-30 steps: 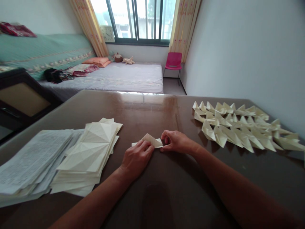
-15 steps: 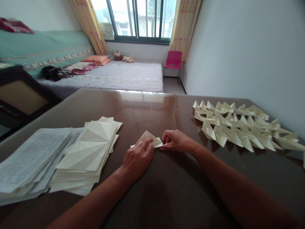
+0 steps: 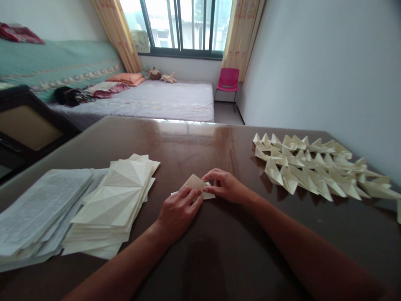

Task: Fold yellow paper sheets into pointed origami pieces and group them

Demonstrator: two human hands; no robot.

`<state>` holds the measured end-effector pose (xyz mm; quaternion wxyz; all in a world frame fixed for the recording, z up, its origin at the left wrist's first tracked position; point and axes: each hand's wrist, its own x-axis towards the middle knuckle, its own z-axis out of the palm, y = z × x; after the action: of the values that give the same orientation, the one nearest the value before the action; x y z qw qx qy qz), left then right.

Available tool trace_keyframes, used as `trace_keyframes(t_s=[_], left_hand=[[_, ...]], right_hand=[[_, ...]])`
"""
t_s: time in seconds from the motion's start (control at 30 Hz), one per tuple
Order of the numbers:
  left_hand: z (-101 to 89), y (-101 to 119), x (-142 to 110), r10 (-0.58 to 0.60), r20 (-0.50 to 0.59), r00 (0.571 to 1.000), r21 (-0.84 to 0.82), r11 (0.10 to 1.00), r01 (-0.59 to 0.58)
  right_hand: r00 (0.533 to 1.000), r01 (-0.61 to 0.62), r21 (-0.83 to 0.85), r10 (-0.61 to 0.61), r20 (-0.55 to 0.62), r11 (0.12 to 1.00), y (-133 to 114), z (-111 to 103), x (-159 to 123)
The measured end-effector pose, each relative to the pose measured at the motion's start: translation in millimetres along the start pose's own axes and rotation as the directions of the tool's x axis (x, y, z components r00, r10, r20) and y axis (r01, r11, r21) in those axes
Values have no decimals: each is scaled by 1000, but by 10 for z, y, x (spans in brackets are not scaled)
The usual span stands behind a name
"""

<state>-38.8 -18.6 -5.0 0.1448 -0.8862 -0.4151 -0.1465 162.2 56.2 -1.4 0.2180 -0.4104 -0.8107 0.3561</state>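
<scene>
A small folded sheet of cream paper (image 3: 194,181) lies on the brown table in front of me, a peak pointing away and flat corners showing at both sides. My left hand (image 3: 180,209) presses it down, fingers together over its near left part. At its right slope, the thumb and forefinger of my right hand (image 3: 227,186) are curled in a pinch at the paper's edge; the exact contact of the fingertips is too small to see. Left of my hands sits a stack of creased cream sheets (image 3: 122,192).
Printed papers (image 3: 40,209) are piled at the table's left. Rows of folded, pointed paper pieces (image 3: 313,167) stand at the right, by the wall. Beyond the table (image 3: 188,138) are a bed (image 3: 175,98), a pink chair (image 3: 228,79) and a window.
My right hand has shifted left from beside the paper's right corner onto its right slope, its curled fingers opening somewhat. The left hand stays pressed on the paper.
</scene>
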Motion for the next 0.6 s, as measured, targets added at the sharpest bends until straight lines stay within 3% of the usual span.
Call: trace_keyframes(t_s=[0.2,0.27,0.47,0.6], left_hand=[[-3,68,-59,88,-63,994,-4,996,-88],[-50,71,-60,75,-83,994,-22,997,-77],[-136,-22,-38,-233,-90,968,-10,972,233],[-95,-63,-42,-323,-68,944,-101,944,316]], right_hand=[[985,92,-63,-81,154,994,-32,69,-27],[981,137,-109,-119,156,985,-36,49,-37],[981,178,-221,-156,113,959,-30,8,-49],[973,210,-211,-182,144,955,-21,-12,-62]])
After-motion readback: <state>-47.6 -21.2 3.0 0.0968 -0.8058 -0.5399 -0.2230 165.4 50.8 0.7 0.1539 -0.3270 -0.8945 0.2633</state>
